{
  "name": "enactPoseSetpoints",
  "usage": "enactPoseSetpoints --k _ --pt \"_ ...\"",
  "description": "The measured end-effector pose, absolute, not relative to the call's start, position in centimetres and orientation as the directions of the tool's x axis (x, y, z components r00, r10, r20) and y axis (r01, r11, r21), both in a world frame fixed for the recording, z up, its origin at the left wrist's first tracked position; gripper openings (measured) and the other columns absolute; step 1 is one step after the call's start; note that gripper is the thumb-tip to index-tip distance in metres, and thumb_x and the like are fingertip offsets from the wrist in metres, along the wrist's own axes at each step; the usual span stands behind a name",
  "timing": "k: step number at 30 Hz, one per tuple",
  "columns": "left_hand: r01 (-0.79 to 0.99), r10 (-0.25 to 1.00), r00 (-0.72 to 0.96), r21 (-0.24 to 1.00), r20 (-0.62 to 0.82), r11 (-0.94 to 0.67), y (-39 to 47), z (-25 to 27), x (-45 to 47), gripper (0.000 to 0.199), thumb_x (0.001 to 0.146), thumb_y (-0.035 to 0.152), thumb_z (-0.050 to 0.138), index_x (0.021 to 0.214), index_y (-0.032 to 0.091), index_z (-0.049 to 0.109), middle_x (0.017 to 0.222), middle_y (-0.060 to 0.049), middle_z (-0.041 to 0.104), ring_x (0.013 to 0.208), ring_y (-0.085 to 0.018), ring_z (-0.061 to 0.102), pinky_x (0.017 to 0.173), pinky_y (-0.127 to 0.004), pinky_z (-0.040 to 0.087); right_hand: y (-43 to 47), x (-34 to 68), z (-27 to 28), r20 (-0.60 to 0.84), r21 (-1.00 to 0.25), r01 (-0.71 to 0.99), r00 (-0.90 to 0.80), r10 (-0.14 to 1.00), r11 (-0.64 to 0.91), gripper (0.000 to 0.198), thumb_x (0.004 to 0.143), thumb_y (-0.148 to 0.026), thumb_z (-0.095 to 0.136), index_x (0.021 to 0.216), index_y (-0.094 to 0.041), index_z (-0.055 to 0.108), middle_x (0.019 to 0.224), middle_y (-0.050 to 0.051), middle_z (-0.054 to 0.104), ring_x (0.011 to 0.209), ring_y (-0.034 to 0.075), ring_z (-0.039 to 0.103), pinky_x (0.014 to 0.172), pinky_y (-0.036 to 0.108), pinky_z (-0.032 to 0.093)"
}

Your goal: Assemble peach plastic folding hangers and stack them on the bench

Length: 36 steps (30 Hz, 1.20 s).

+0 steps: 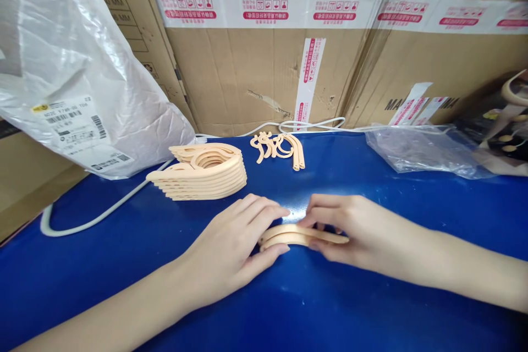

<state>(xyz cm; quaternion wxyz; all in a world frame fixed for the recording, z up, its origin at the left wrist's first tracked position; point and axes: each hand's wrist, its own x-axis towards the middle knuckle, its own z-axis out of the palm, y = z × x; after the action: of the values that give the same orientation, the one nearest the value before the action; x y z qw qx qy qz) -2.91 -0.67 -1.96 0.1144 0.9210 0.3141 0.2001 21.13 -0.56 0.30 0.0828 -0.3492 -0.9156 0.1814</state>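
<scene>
Two curved beige plastic hanger arms (pixel 291 235) lie one against the other, low over the blue table. My left hand (pixel 243 242) closes around their left end, thumb in front and fingers behind. My right hand (pixel 350 225) pinches them toward the right end; some of its fingertips are hidden behind the arms. Beyond my left hand stands a neat stack of folded beige plastic hangers (pixel 202 176). Farther back, loose hanger hooks (pixel 266 146) lie beside more hanger arms (pixel 297 153).
Cardboard boxes (pixel 247 66) with printed tape line the back of the blue table (pixel 185 319). A bulging plastic bag (pixel 82 66) leans in at left. A white cable (pixel 94 223) curves along the left and rear. Clear plastic wrap (pixel 421 148) lies at back right.
</scene>
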Motion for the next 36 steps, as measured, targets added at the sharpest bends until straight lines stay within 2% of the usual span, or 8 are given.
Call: enactPoseSetpoints --k 4,8,12,16,20,25,36 --pt "0.535 0.628 0.737 0.354 0.250 -0.768 -0.8 -1.9 -2.9 0.010 0.093 0.025 0.048 0.099 0.021 0.056 0.096 -0.001 0.061 0.086 -0.017 0.053 0.076 -0.031 0.043 -1.1 20.3 -0.8 0.132 -0.424 0.516 -0.778 0.614 0.745 0.020 0.095 -0.026 0.046 0.101 -0.019 0.064 0.098 0.004 0.060 0.080 0.013 0.059 0.069 0.025 0.046" --pt "0.606 0.692 0.673 0.341 0.261 -0.718 -1.0 -2.1 -3.0 0.008 0.084 0.026 0.055 0.082 0.020 0.049 0.077 0.002 0.055 0.070 -0.016 0.048 0.060 -0.029 0.037 -0.4 20.8 -1.0 0.146 -0.483 0.491 -0.771 0.619 0.725 0.015 0.094 -0.027 0.050 0.096 -0.020 0.063 0.090 0.002 0.060 0.077 0.012 0.057 0.066 0.024 0.045" --pt "0.656 0.721 0.655 0.304 0.226 -0.691 -1.1 -2.2 -3.0 0.014 0.081 0.028 0.055 0.076 0.020 0.045 0.070 0.003 0.050 0.067 -0.016 0.046 0.055 -0.028 0.033 0.1 21.2 -0.9 0.151 -0.519 0.486 -0.758 0.635 0.703 0.010 0.090 -0.028 0.057 0.094 -0.020 0.062 0.086 0.000 0.061 0.073 0.011 0.055 0.063 0.023 0.042" --pt "0.667 0.704 0.685 0.227 0.188 -0.710 -1.0 -2.2 -2.9 0.016 0.084 0.030 0.051 0.074 0.020 0.045 0.071 0.001 0.048 0.068 -0.017 0.045 0.055 -0.028 0.032 0.5 21.4 -0.5 0.167 -0.501 0.474 -0.768 0.618 0.724 0.014 0.089 -0.031 0.059 0.097 -0.020 0.061 0.088 0.000 0.063 0.077 0.011 0.057 0.068 0.023 0.043" --pt "0.667 0.698 0.689 0.205 0.195 -0.716 -1.0 -2.1 -2.9 0.015 0.084 0.029 0.051 0.074 0.020 0.043 0.072 0.001 0.048 0.069 -0.018 0.045 0.054 -0.028 0.031 2.2 21.4 0.4 0.229 -0.388 0.549 -0.721 0.654 0.740 0.022 0.092 -0.037 0.055 0.103 -0.020 0.062 0.097 0.003 0.065 0.085 0.014 0.061 0.074 0.026 0.046" --pt "0.675 0.700 0.684 0.184 0.206 -0.714 -1.4 -2.0 -2.8 0.016 0.084 0.029 0.050 0.073 0.021 0.041 0.070 0.001 0.048 0.068 -0.018 0.045 0.053 -0.028 0.030 6.6 21.2 1.3 0.270 0.050 0.704 -0.693 0.669 0.709 0.020 0.093 -0.029 0.049 0.098 -0.018 0.066 0.096 0.007 0.065 0.088 0.021 0.061 0.074 0.032 0.044" --pt "0.666 0.688 0.690 0.173 0.226 -0.725 -1.9 -2.1 -2.9 0.016 0.084 0.029 0.049 0.073 0.021 0.040 0.069 0.001 0.049 0.067 -0.017 0.046 0.050 -0.026 0.029 12.9 18.4 0.6 0.168 0.077 0.794 -0.606 0.778 0.602 0.017 0.084 -0.033 0.061 0.088 -0.018 0.069 0.092 0.006 0.065 0.084 0.021 0.061 0.065 0.028 0.039"
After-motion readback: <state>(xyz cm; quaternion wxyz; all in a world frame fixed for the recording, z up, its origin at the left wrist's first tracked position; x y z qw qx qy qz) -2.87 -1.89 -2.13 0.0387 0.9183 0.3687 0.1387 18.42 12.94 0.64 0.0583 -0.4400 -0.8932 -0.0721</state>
